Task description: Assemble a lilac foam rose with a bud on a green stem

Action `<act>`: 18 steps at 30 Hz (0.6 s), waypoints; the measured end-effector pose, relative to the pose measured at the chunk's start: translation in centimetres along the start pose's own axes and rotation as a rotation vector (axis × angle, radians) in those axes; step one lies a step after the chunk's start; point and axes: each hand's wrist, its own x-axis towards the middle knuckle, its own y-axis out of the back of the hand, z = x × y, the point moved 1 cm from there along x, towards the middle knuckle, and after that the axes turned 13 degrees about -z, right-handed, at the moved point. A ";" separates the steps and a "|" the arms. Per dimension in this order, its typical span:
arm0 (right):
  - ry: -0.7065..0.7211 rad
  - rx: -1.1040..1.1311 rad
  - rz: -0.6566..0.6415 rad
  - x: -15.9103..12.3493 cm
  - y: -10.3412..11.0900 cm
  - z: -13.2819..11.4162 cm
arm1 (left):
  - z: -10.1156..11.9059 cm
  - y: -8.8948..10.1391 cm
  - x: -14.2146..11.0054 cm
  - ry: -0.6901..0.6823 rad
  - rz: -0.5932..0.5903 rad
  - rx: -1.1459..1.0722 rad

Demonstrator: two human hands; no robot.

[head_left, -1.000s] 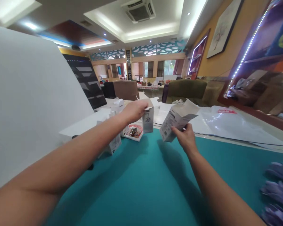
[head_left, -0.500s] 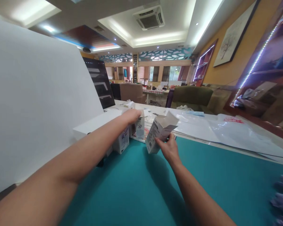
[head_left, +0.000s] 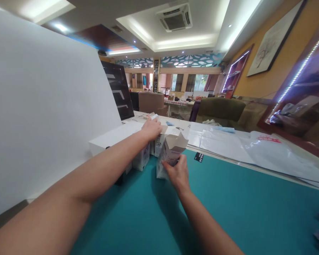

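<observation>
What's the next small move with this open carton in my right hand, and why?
Probably fold down the top flaps of the white carton: your right hand grips it low with the flaps standing open, while your left hand stays on another carton.

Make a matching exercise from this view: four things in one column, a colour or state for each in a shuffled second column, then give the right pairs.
Things:
1. White carton
2. Desk mat
3. Armchair
4. Small tag

Colours or states:
A. Black, at the mat's far edge
B. Held in the right hand, flaps open
C. Teal
D. Olive green, beyond the table

Right pairs: 1-B, 2-C, 3-D, 4-A
</observation>
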 end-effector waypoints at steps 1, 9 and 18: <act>0.015 -0.002 -0.002 -0.1 -0.8 -0.1 | -0.1 0.1 -0.3 -0.010 -0.007 -0.005; 0.116 0.039 -0.118 -0.8 -6.0 -0.2 | -2.8 2.2 -4.0 -0.062 -0.021 -0.139; 0.156 -0.013 -0.201 -1.6 -7.8 1.0 | -2.1 2.2 -6.9 -0.182 -0.089 -0.344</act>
